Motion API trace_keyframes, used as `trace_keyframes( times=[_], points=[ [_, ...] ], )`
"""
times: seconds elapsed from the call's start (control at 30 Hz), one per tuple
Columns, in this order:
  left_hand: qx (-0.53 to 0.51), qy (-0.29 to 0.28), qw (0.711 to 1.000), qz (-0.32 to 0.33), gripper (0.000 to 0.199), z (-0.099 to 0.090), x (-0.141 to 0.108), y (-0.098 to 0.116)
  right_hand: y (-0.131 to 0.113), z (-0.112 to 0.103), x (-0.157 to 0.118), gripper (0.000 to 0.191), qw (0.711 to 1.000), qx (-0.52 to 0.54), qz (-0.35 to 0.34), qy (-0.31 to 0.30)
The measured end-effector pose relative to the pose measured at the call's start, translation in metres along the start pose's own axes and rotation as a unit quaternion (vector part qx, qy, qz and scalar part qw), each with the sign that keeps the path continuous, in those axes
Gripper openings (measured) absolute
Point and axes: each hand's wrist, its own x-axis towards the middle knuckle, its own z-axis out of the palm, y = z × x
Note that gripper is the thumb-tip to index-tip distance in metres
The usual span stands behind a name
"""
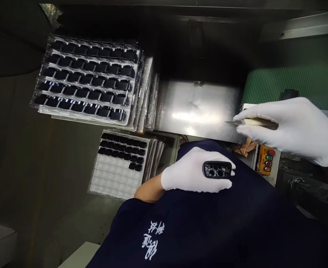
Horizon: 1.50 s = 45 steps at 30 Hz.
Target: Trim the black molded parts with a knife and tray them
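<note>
**a:** well, what's the left hand (193, 170) doing?

**b:** closed on a black plastic part (217, 170), held just above the navy shirt (197, 223). the part is a glossy rounded oblong pierced by several round holes.

**a:** and the right hand (295, 130)?

**b:** closed too, around a trimming knife (253, 122) with a cream handle and a thin metal blade. the tip sits over a scuffed steel plate (197, 108), though i can't tell if it's touching. both hands wear smooth white gloves (306, 126).

**a:** any writing?

**b:** white brush-style characters on the shirt, too skewed to read with confidence. the yellow control box (267, 160) has round red and green buttons, but no label i can read.

**a:** what's nearby?

**b:** stacked clear plastic trays (69, 40) hold rows of black parts (82, 93). a partly filled clear tray (113, 178) sits below them, and a ribbed green conveyor belt (292, 82) runs beyond the plate.
</note>
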Motion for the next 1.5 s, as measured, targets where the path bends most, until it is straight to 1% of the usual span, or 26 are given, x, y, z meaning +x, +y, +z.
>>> trace_keyframes(
  times=[0.03, 0.1, 0.17, 0.23, 0.37, 0.4, 0.47, 0.5, 0.53, 0.63, 0.73, 0.8, 0.87, 0.97, 1.0, 1.07, 1.13, 1.17, 1.23, 1.27, 1.3, 1.33, 1.4, 1.43, 1.47, 1.5],
  points=[
    [0.033, 0.011, 0.999, 0.032, 0.035, 0.0, 0.0, -0.002, 0.001, 0.004, -0.001, 0.033, 1.0, 0.025, 0.01, -0.006],
    [0.076, 0.016, 0.994, 0.079, 0.035, 0.0, 0.0, -0.004, 0.003, 0.012, -0.003, 0.026, 0.998, 0.068, 0.003, -0.003],
    [0.096, 0.014, 0.99, 0.101, 0.037, -0.002, 0.001, -0.007, 0.005, 0.019, -0.006, 0.019, 0.995, 0.103, -0.014, 0.007],
    [0.106, 0.02, 0.988, 0.109, 0.041, -0.004, 0.001, -0.008, 0.005, 0.023, -0.009, 0.017, 0.991, 0.13, -0.023, 0.006],
    [0.107, 0.025, 0.989, 0.097, 0.046, -0.005, 0.002, -0.009, 0.002, 0.026, -0.014, 0.03, 0.984, 0.177, -0.023, 0.01],
    [0.107, 0.026, 0.99, 0.089, 0.046, -0.005, 0.002, -0.009, 0.001, 0.028, -0.015, 0.029, 0.982, 0.186, -0.027, 0.021],
    [0.108, 0.035, 0.991, 0.066, 0.047, -0.005, 0.003, -0.009, -0.001, 0.034, -0.014, 0.014, 0.978, 0.2, -0.043, 0.036],
    [0.108, 0.04, 0.992, 0.049, 0.047, -0.005, 0.004, -0.01, -0.001, 0.038, -0.014, 0.011, 0.977, 0.206, -0.055, 0.03],
    [0.108, 0.046, 0.993, 0.03, 0.046, -0.005, 0.005, -0.01, -0.002, 0.043, -0.013, 0.015, 0.976, 0.208, -0.068, 0.019],
    [0.113, 0.062, 0.991, -0.019, 0.038, -0.004, 0.008, -0.011, -0.003, 0.056, -0.011, 0.014, 0.98, 0.175, -0.09, -0.012],
    [0.122, 0.085, 0.988, -0.034, 0.032, -0.003, 0.01, -0.014, -0.002, 0.065, -0.008, 0.019, 0.985, 0.136, -0.106, 0.006],
    [0.11, 0.095, 0.989, -0.037, 0.03, -0.002, 0.012, -0.017, -0.001, 0.068, -0.006, 0.02, 0.987, 0.111, -0.117, 0.006],
    [0.087, 0.112, 0.989, -0.036, 0.04, -0.002, 0.014, -0.022, -0.001, 0.071, -0.004, 0.019, 0.99, 0.076, -0.118, -0.008],
    [0.091, 0.142, 0.985, -0.03, 0.068, -0.003, 0.019, -0.032, -0.001, 0.076, 0.001, 0.019, 0.993, 0.02, -0.095, -0.061],
    [0.108, 0.146, 0.983, -0.029, 0.072, -0.004, 0.022, -0.037, 0.0, 0.078, 0.003, 0.019, 0.993, 0.009, -0.083, -0.086],
    [0.155, 0.162, 0.974, -0.038, 0.074, -0.005, 0.029, -0.046, 0.007, 0.08, 0.011, 0.022, 0.99, -0.007, -0.054, -0.133],
    [0.201, 0.202, 0.957, -0.053, 0.074, -0.008, 0.035, -0.056, 0.025, 0.076, 0.021, 0.025, 0.989, -0.029, -0.006, -0.148],
    [0.217, 0.226, 0.948, -0.059, 0.074, -0.009, 0.038, -0.06, 0.039, 0.071, 0.026, 0.027, 0.989, -0.049, 0.033, -0.137],
    [0.227, 0.258, 0.937, -0.062, 0.071, -0.013, 0.04, -0.068, 0.078, 0.055, 0.038, 0.032, 0.982, -0.114, 0.125, -0.088],
    [0.225, 0.263, 0.936, -0.061, 0.069, -0.015, 0.04, -0.071, 0.101, 0.044, 0.044, 0.036, 0.97, -0.156, 0.176, -0.054],
    [0.223, 0.265, 0.936, -0.061, 0.068, -0.017, 0.04, -0.075, 0.125, 0.031, 0.048, 0.038, 0.955, -0.2, 0.218, -0.021],
    [0.223, 0.264, 0.936, -0.063, 0.066, -0.019, 0.039, -0.078, 0.15, 0.018, 0.052, 0.037, 0.934, -0.238, 0.267, 0.004],
    [0.233, 0.262, 0.934, -0.07, 0.063, -0.021, 0.037, -0.084, 0.197, -0.006, 0.056, 0.034, 0.886, -0.29, 0.36, 0.036],
    [0.239, 0.26, 0.933, -0.075, 0.062, -0.021, 0.036, -0.086, 0.217, -0.015, 0.057, 0.034, 0.862, -0.299, 0.406, 0.048],
    [0.243, 0.255, 0.933, -0.079, 0.061, -0.021, 0.036, -0.089, 0.235, -0.021, 0.056, 0.034, 0.845, -0.299, 0.441, 0.052],
    [0.244, 0.25, 0.933, -0.083, 0.059, -0.02, 0.036, -0.091, 0.249, -0.024, 0.055, 0.033, 0.833, -0.295, 0.464, 0.055]
  ],
)
